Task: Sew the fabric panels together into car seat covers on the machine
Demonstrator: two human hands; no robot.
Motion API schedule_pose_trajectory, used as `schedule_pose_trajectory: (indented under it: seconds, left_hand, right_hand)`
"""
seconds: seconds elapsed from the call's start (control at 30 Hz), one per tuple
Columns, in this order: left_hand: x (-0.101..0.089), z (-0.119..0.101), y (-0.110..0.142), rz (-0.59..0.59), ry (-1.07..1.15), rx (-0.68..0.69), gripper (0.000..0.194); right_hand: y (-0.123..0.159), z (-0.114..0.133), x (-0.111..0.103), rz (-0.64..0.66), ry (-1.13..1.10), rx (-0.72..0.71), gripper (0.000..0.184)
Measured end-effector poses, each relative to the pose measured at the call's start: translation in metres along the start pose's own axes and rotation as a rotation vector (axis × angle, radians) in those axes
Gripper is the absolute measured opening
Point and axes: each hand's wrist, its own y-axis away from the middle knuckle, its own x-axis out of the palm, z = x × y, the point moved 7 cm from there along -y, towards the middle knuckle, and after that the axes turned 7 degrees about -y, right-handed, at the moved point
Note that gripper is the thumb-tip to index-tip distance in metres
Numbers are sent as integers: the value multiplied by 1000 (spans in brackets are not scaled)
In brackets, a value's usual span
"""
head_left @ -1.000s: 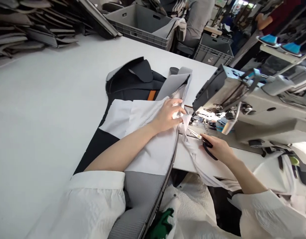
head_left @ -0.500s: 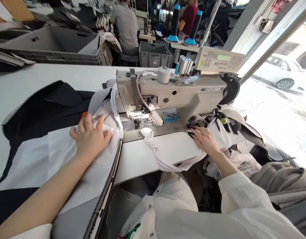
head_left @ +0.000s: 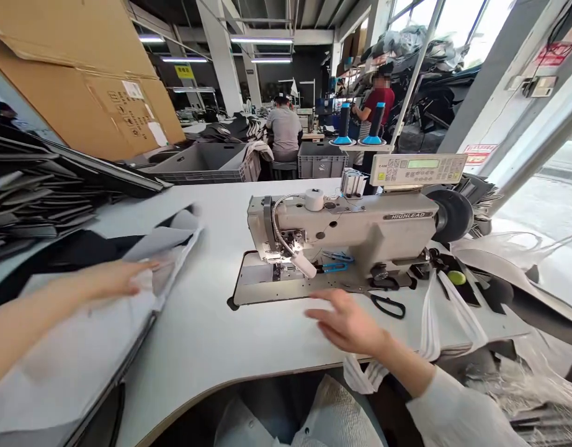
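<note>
My left hand (head_left: 121, 279), blurred by motion, lies over a stack of white, grey and black fabric pieces (head_left: 95, 335) at the left of the table. Its fingers look stretched out flat on top of the stack. My right hand (head_left: 353, 323) hovers at the table's front edge before the sewing machine (head_left: 351, 226), fingers apart and holding nothing. Black-handled scissors (head_left: 388, 305) lie just beyond it, their blades towards the machine bed. White tape (head_left: 430, 326) loops over the table edge at the right, and part of it hangs below my right wrist.
Dark padded pieces (head_left: 39, 192) are piled at the far left, near a large cardboard box (head_left: 113, 105). Grey crates (head_left: 323, 160) stand behind the table (head_left: 211, 335). A control panel (head_left: 419, 169) and blue-based thread cones (head_left: 373, 127) rise behind the machine. Two people work farther back.
The fabric stack has slid left with my left hand, away from the machine. My right hand has moved left and off the scissors. The tape now hangs lower, and the view has tilted up.
</note>
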Motion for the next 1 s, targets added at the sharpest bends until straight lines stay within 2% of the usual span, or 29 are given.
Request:
schedule_pose_trajectory:
  seconds: [0.07, 0.13, 0.2, 0.27, 0.33, 0.4, 0.5, 0.6, 0.67, 0.7, 0.77, 0.87, 0.93, 1.0]
  left_hand:
    - [-6, 3, -4, 69, -159, -144, 42]
    - [5, -5, -6, 85, -167, -271, 33]
    - [28, -15, -7, 73, -122, -373, 31]
    - [54, -23, -9, 42, -67, -428, 32]
    - [72, -33, -12, -15, -11, -426, 35]
    - [78, -50, -16, -98, 32, -352, 38]
    - [78, -97, -24, -202, 65, -119, 46]
    - [77, -149, -35, -246, 74, 147, 43]
    - [77, -164, -41, -251, 59, 257, 42]
    - [78, -162, -44, -252, 49, 276, 42]
    - [80, -136, -45, -255, 28, 240, 45]
    - [92, -54, -22, -247, -12, 78, 48]
    - [100, 14, 16, -228, -48, -24, 49]
    - [104, 80, 68, -187, -84, -107, 43]
  right_hand:
    - [-44, 15, 46, 131, -66, -175, 31]
    - [-71, 27, 95, 255, -111, -285, 30]
    - [-79, 40, 137, 356, -153, -374, 28]
    - [-75, 53, 162, 404, -219, -421, 27]
    - [-68, 59, 169, 408, -313, -413, 27]
    - [-63, 59, 166, 406, -399, -368, 27]
    - [-66, 49, 160, 404, -518, -290, 27]
    - [-73, 35, 159, 380, -620, -203, 31]
    - [-75, 27, 158, 358, -615, -174, 32]
    - [-76, 24, 157, 346, -594, -167, 32]
    - [-75, 19, 154, 328, -552, -162, 30]
    - [-74, 17, 151, 327, -523, -164, 29]
    - [-73, 17, 151, 330, -513, -171, 29]
    - [-73, 17, 151, 328, -502, -175, 29]
